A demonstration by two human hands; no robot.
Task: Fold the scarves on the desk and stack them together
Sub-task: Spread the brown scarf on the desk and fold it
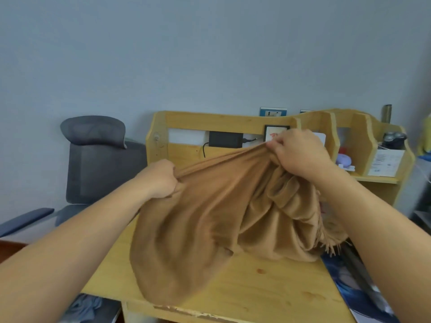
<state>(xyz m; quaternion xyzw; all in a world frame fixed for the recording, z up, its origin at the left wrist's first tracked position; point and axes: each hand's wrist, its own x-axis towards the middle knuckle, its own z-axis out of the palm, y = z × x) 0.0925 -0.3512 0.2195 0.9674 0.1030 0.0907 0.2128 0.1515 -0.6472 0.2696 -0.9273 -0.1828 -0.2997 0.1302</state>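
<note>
Left hand: fingers curled tight around a gathered edge of the tan scarf, held up above the desk.

Right hand: raised higher and farther back, fingers and thumb pinching the same top edge, which runs taut between the two hands.

Tan scarf: one piece, soft woven cloth, hanging from the stretched edge in a loose sheet. Lower part drapes onto the desk and reaches its near edge; the right side is bunched in deep folds under the right hand. Fringe shows at the lower right, lying on the desk.

Desk: light wood, with a wooden shelf unit at the back holding a black adapter, a paper box and small items. A blue printed mat lies at the right edge.

Grey office chair: left of the desk, apart from the work.

Progress, judged: early. The scarf is only being spread and straightened; no crease is made, no folded scarf or stack is visible. A hint of pink cloth shows behind the scarf at right, too hidden to identify. Remaining: fold this scarf, fold any others, stack them.
</note>
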